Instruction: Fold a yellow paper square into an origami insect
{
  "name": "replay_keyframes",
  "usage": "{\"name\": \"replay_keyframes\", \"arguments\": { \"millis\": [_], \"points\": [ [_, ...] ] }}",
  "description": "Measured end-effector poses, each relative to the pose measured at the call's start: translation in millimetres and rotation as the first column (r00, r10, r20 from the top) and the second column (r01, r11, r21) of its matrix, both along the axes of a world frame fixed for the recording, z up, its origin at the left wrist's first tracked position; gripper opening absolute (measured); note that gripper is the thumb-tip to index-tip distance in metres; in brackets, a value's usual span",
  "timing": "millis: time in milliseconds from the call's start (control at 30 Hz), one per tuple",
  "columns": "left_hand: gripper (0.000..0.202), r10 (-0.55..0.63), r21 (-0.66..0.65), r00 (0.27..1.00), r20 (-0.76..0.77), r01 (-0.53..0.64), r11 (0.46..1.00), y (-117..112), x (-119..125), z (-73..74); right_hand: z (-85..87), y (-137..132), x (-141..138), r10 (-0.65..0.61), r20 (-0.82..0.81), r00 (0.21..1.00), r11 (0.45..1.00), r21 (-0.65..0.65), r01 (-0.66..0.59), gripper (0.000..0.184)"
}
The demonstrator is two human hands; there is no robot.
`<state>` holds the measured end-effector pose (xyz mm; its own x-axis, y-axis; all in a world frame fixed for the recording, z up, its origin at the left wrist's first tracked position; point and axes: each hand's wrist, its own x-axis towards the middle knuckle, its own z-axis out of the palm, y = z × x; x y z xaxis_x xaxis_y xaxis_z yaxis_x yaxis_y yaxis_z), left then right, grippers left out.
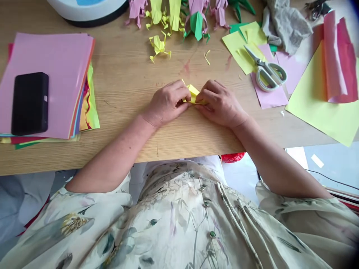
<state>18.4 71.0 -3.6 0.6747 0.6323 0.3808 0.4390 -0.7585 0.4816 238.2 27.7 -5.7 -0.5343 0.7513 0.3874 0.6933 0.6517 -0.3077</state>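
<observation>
Between my hands, just above the middle of the wooden table (126,89), is a small piece of folded yellow paper (193,91). My left hand (171,99) pinches its left side, with thumb and fingertips pressed together. On the other side my right hand (218,101) grips the right end in the same way. Fingers cover much of the paper, so its full shape is hidden. Beyond my hands stands a small yellow origami frog (159,46) with bent legs. A thin curled yellow paper scrap (206,57) lies to its right.
At left, a black box-shaped device (30,104) rests on a stack of coloured paper (58,56). Several folded paper figures (174,15) line the back. Scissors (270,74) lie on paper pieces at right, near a grey cloth (288,26) and a rolled pink sheet (335,59).
</observation>
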Motion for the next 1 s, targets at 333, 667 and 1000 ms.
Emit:
{"name": "replay_keyframes", "arguments": {
  "millis": [333, 667, 1000],
  "points": [
    [0.007, -0.021, 0.034, 1.000, -0.011, 0.021, 0.999, 1.9, -1.0, -3.8, -5.9, 0.5, 1.1, -0.087, 0.009, 0.996, 0.994, -0.068, 0.088, 0.025],
    [0.006, -0.036, 0.089, 0.994, -0.106, 0.046, 0.995, -26.4, -12.8, 8.1, 12.0, -21.5, 2.2, 0.022, 0.000, 1.000, 1.000, -0.012, -0.022, 0.013],
    [0.009, -0.049, 0.021, 0.995, -0.088, 0.051, 0.998, -32.3, -15.1, 10.4, 13.0, -27.5, 1.4, 0.014, 0.033, 0.999, 0.997, -0.082, -0.012, 0.013]
  ]
}}
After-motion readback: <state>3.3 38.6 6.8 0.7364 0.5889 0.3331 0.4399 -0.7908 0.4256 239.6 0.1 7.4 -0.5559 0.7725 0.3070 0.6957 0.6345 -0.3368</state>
